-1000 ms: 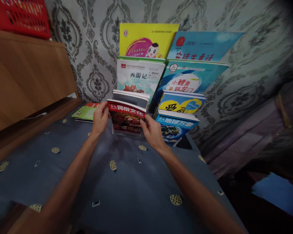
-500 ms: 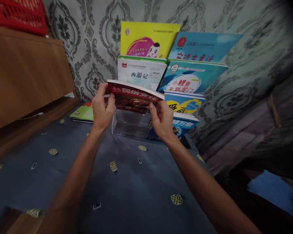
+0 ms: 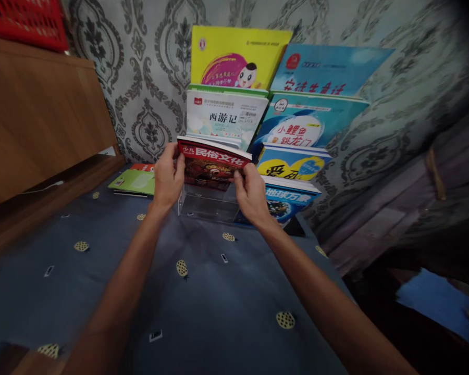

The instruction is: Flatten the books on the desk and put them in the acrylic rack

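Both my hands grip a dark red book [image 3: 209, 165] with white Chinese lettering, its top edge tipped back. My left hand [image 3: 167, 176] is closed on its left edge, my right hand [image 3: 253, 197] on its right edge. The book's lower part sits just behind the low front of a clear plastic rack [image 3: 209, 207]; I cannot tell whether it rests on the rack. Behind it stands a white book [image 3: 226, 112], then a yellow book [image 3: 238, 54]. To the right, blue and teal books [image 3: 316, 120] stand in stepped rows, with a blue book [image 3: 289, 200] at the front.
A green booklet [image 3: 135, 181] lies in a small pile left of the rack. The dark blue tablecloth [image 3: 203, 312] has pineapple prints. A wooden cabinet [image 3: 42, 114] with a red basket [image 3: 27, 23] stands at left. Patterned wall behind; a grey curtain [image 3: 394, 219] hangs at right.
The red book has moved down toward the rack's front, with both hands still on it. My right hand has shifted left and down, uncovering more of the front blue book.
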Motion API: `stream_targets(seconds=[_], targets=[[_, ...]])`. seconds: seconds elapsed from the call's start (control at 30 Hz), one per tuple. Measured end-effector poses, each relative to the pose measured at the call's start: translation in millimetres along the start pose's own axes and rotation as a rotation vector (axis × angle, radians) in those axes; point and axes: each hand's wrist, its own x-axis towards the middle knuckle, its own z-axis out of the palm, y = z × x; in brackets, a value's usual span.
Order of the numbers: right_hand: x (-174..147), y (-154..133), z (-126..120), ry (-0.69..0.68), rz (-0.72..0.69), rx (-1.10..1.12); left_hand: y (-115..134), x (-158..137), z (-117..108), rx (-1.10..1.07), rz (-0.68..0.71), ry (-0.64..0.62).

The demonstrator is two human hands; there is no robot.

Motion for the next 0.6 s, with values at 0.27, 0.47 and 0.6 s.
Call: stream_targets(seconds=[0.27,0.47,0.6], targets=[[2.9,14.1,17.4,0.039,0.067,-0.074,-24.4,-0.8,18.4,0.174,-0.031,-0.02],[-7.3,2.6,26.2,0.093,0.056,-0.048,-28.4,-8.8,21.7,0.219,-0.106,-0.041],[-10.8,5.5,35.4,0.098,0.075,-0.028,-25.0,-10.2,25.8,0.312,-0.14,-0.055]])
